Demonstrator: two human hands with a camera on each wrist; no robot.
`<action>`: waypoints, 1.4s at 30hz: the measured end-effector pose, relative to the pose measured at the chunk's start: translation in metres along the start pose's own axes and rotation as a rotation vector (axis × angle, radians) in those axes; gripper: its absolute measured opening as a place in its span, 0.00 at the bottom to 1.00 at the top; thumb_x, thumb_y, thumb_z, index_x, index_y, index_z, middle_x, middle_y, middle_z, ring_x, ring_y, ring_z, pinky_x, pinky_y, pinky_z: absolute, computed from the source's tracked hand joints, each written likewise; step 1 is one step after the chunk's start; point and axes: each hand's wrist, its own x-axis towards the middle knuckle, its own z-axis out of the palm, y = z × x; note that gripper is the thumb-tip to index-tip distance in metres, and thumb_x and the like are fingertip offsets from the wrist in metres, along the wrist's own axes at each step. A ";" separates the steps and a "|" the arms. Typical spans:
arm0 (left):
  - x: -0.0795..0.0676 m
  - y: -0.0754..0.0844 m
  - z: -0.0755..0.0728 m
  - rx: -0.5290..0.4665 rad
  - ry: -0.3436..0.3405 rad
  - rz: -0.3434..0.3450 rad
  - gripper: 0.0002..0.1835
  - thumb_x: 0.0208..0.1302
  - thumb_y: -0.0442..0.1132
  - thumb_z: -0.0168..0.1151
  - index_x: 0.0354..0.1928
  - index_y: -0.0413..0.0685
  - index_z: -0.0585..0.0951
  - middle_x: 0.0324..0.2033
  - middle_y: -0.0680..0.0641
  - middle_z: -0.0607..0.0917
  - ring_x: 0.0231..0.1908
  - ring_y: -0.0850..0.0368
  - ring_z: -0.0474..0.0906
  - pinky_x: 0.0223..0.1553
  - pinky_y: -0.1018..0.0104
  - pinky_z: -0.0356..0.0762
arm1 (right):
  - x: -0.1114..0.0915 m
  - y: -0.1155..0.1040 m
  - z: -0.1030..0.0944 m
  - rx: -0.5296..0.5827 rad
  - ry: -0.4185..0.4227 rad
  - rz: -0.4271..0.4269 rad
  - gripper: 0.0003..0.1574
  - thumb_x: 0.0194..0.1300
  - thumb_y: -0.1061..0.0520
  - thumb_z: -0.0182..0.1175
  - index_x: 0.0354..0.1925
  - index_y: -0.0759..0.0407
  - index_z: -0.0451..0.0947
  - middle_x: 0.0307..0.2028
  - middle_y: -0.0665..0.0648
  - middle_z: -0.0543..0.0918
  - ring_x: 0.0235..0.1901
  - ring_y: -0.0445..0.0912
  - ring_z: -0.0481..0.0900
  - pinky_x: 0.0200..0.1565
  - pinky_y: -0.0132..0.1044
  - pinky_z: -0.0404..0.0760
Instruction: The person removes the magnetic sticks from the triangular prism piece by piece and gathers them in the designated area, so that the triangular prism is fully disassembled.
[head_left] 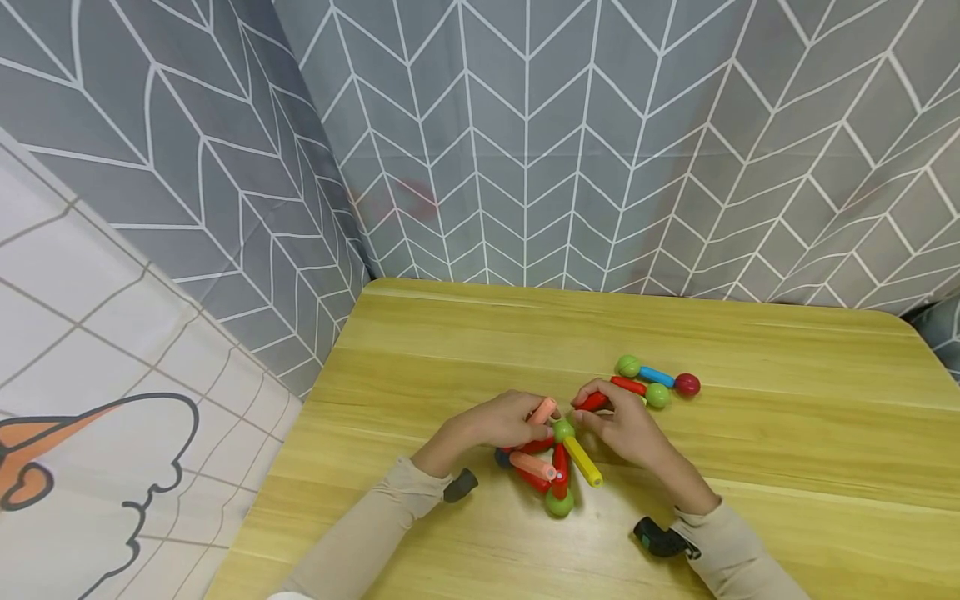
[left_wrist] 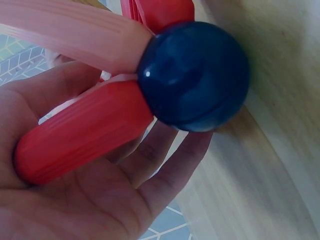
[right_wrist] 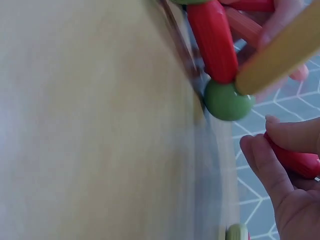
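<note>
A magnetic stick-and-ball frame [head_left: 534, 477] stands on the table, made of red sticks, salmon sticks, a yellow stick [head_left: 583, 461], green balls [head_left: 558, 502] and a dark blue ball [left_wrist: 195, 77]. My left hand [head_left: 516, 419] grips its upper left part; in the left wrist view a red stick [left_wrist: 85, 132] lies across the palm, joined to the blue ball. To the right, my right hand [head_left: 622, 425] pinches a loose red stick [right_wrist: 295, 159] between thumb and fingers. That stick is apart from the frame's nearby green ball [right_wrist: 229, 101].
Farther back right lie a blue stick [head_left: 657, 377] with a green ball [head_left: 628, 366] and a dark red ball [head_left: 687, 384] at its ends. Beside it is another red stick [head_left: 628, 385] with a green ball [head_left: 657, 395]. Patterned curtains [head_left: 525, 150] hang behind the wooden table [head_left: 787, 400].
</note>
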 end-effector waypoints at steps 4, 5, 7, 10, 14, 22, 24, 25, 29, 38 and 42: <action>0.000 -0.001 0.000 0.017 0.006 0.010 0.07 0.72 0.40 0.59 0.48 0.49 0.80 0.23 0.55 0.72 0.21 0.63 0.68 0.25 0.74 0.66 | -0.002 0.004 -0.009 -0.014 0.075 0.005 0.05 0.67 0.64 0.65 0.41 0.58 0.80 0.40 0.57 0.87 0.42 0.42 0.84 0.47 0.29 0.83; 0.000 -0.001 0.001 0.020 0.007 0.013 0.08 0.72 0.40 0.59 0.49 0.49 0.81 0.23 0.55 0.72 0.21 0.63 0.68 0.25 0.74 0.66 | -0.003 0.005 -0.011 -0.019 0.093 0.008 0.04 0.68 0.62 0.64 0.41 0.58 0.80 0.41 0.57 0.87 0.41 0.40 0.84 0.47 0.28 0.82; 0.000 -0.001 0.001 0.023 0.009 0.015 0.07 0.72 0.40 0.59 0.49 0.49 0.81 0.24 0.55 0.72 0.21 0.63 0.67 0.25 0.74 0.65 | -0.005 0.008 -0.015 -0.025 0.124 0.013 0.04 0.69 0.61 0.63 0.42 0.59 0.81 0.41 0.57 0.87 0.41 0.36 0.82 0.48 0.25 0.81; 0.000 -0.001 0.001 0.020 0.013 0.013 0.08 0.72 0.40 0.59 0.49 0.49 0.81 0.23 0.54 0.71 0.21 0.63 0.67 0.25 0.74 0.65 | -0.009 0.012 -0.022 -0.013 0.165 0.029 0.06 0.70 0.60 0.62 0.44 0.60 0.82 0.42 0.59 0.86 0.41 0.31 0.80 0.47 0.21 0.79; 0.000 -0.001 0.001 0.017 0.010 0.020 0.10 0.73 0.40 0.59 0.52 0.48 0.81 0.23 0.54 0.72 0.20 0.63 0.66 0.24 0.74 0.64 | -0.015 0.016 -0.032 0.010 0.213 0.086 0.10 0.72 0.58 0.61 0.47 0.62 0.81 0.44 0.59 0.84 0.39 0.28 0.78 0.42 0.20 0.78; 0.000 -0.003 0.002 0.015 0.004 0.028 0.09 0.73 0.39 0.58 0.51 0.48 0.81 0.25 0.54 0.75 0.19 0.63 0.65 0.24 0.75 0.64 | -0.027 0.023 -0.050 0.033 0.301 0.226 0.15 0.70 0.55 0.63 0.50 0.63 0.80 0.45 0.47 0.80 0.39 0.26 0.78 0.39 0.21 0.79; -0.001 -0.003 0.002 0.004 0.005 0.023 0.09 0.73 0.39 0.58 0.51 0.48 0.81 0.28 0.52 0.80 0.18 0.63 0.65 0.23 0.75 0.64 | -0.030 0.024 -0.053 0.027 0.315 0.240 0.15 0.70 0.55 0.64 0.51 0.62 0.80 0.46 0.43 0.80 0.40 0.25 0.76 0.40 0.20 0.78; -0.001 -0.003 0.002 0.000 0.005 0.020 0.09 0.73 0.39 0.58 0.51 0.48 0.81 0.31 0.52 0.81 0.18 0.63 0.65 0.23 0.75 0.63 | -0.032 0.024 -0.054 0.029 0.319 0.242 0.16 0.69 0.55 0.64 0.51 0.62 0.80 0.45 0.40 0.80 0.41 0.25 0.76 0.40 0.20 0.77; -0.002 -0.002 0.001 -0.008 -0.002 0.019 0.10 0.73 0.38 0.58 0.52 0.47 0.81 0.31 0.50 0.82 0.17 0.63 0.64 0.22 0.75 0.63 | -0.037 0.028 -0.061 0.044 0.331 0.229 0.18 0.69 0.55 0.64 0.53 0.62 0.80 0.44 0.34 0.84 0.47 0.22 0.75 0.45 0.17 0.75; -0.001 -0.002 0.001 0.009 0.003 0.027 0.11 0.73 0.40 0.58 0.53 0.48 0.80 0.20 0.55 0.71 0.16 0.63 0.64 0.20 0.75 0.62 | -0.045 0.030 -0.077 0.020 0.400 0.286 0.20 0.67 0.51 0.67 0.54 0.59 0.83 0.46 0.29 0.83 0.48 0.19 0.73 0.43 0.16 0.75; -0.001 -0.003 0.001 0.011 0.002 0.028 0.11 0.73 0.40 0.58 0.53 0.48 0.81 0.21 0.55 0.73 0.16 0.63 0.64 0.20 0.75 0.62 | -0.049 0.032 -0.084 -0.022 0.392 0.277 0.19 0.70 0.52 0.63 0.55 0.60 0.82 0.51 0.39 0.85 0.47 0.17 0.72 0.42 0.14 0.74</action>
